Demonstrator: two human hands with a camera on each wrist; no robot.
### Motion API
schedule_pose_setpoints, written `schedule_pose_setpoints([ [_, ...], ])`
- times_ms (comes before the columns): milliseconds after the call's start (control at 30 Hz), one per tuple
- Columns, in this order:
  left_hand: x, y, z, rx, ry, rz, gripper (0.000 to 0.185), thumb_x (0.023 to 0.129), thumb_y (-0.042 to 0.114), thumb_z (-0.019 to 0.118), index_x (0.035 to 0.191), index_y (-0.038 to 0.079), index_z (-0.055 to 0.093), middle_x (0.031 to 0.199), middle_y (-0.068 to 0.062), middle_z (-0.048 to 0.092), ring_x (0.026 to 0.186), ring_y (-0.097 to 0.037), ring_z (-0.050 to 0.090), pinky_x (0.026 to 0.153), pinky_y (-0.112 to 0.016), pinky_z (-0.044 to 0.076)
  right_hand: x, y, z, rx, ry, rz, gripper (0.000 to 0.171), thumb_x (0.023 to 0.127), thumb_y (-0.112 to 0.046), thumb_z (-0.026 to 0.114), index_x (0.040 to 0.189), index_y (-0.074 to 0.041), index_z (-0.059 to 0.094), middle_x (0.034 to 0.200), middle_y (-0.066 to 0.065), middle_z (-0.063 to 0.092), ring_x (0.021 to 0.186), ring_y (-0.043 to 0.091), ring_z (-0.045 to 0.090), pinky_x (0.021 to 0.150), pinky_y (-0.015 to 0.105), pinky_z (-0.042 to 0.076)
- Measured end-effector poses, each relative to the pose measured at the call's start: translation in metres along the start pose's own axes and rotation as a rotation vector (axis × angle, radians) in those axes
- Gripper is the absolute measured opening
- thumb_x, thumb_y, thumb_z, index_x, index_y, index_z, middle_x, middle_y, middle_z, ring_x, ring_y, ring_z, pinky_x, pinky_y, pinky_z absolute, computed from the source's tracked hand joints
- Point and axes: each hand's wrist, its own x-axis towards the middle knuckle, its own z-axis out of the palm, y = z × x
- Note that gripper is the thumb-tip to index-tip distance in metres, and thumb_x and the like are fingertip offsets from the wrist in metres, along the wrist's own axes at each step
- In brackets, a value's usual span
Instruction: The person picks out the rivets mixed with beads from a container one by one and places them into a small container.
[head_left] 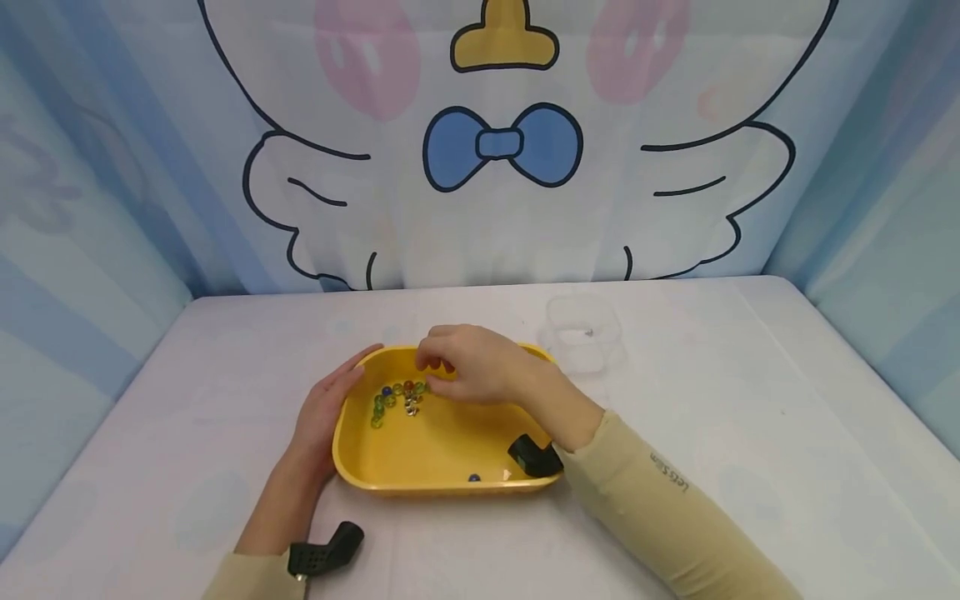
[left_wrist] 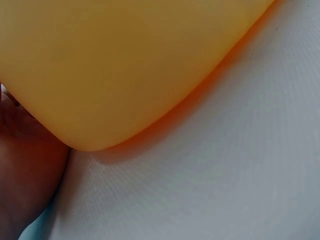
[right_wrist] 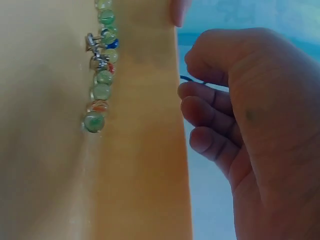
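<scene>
Right hand [head_left: 480, 367]: fingers curled in, tips bunched together over the far part of the yellow tray [head_left: 442, 454]. In the right wrist view the fingers [right_wrist: 210, 112] fold toward the palm; cannot tell whether they pinch anything. Hand hovers above the tray floor, just right of and slightly beyond the marble cluster [head_left: 397, 400].

Left hand [head_left: 326, 408]: fingers relaxed and straight, laid flat against the tray's left outer wall, thumb tip up at the far-left corner of the rim. Left wrist view shows only the tray's rounded yellow corner [left_wrist: 125, 70] touching the palm, on the white tablecloth [left_wrist: 225, 175].

Marbles: mostly green, a few blue and orange, plus some small metallic bits among them. They lie as a short curved row in the far-left part of the tray, long axis running from near-left to far-right, ending close under the right fingertips. 1 blue marble [head_left: 473, 477] sits alone against the near wall, well apart from the cluster.

Tray: rectangular, rounded corners, long axis left-right, centre of the table.

Clear plastic container [head_left: 585, 333] stands just beyond the tray's far-right corner.
</scene>
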Motion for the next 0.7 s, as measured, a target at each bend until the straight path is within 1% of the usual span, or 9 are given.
schedule_pose_setpoints([
  [200,-0.001,-0.001,0.001,0.001,-0.007,0.008,0.05,0.109,0.038,0.04,0.155,0.019,0.043,0.156,0.004,0.042,0.14,-0.011,0.039,0.11,-0.024,0.037,0.002,-0.001,0.005,0.003,-0.051,-0.012,0.018,0.094,-0.011,0.068,0.111,-0.008,0.071,0.099,-0.001,0.062,0.086,0.013,0.055,0.077,0.019,0.048],
  [367,-0.002,-0.003,-0.001,-0.007,-0.011,0.007,0.05,0.109,0.037,0.039,0.155,0.019,0.043,0.156,0.004,0.042,0.14,-0.011,0.039,0.111,-0.024,0.036,0.005,-0.002,0.011,-0.003,-0.098,-0.03,0.017,0.094,-0.009,0.066,0.11,-0.008,0.071,0.099,0.0,0.064,0.084,0.012,0.055,0.076,0.02,0.048],
  [600,0.001,-0.004,-0.001,-0.049,-0.015,0.009,0.048,0.109,0.035,0.04,0.154,0.018,0.044,0.155,0.004,0.043,0.139,-0.011,0.041,0.11,-0.025,0.038,0.009,-0.002,0.015,-0.037,-0.171,-0.019,0.021,0.094,-0.011,0.066,0.115,-0.008,0.07,0.109,0.002,0.066,0.089,0.013,0.056,0.084,0.021,0.049],
  [700,0.001,-0.003,-0.002,-0.057,-0.018,0.01,0.048,0.109,0.034,0.04,0.155,0.018,0.043,0.155,0.004,0.043,0.139,-0.011,0.041,0.11,-0.025,0.038,0.01,-0.001,0.017,-0.054,-0.185,-0.012,0.022,0.095,-0.013,0.067,0.117,-0.009,0.07,0.111,0.002,0.065,0.09,0.013,0.056,0.086,0.021,0.049],
])
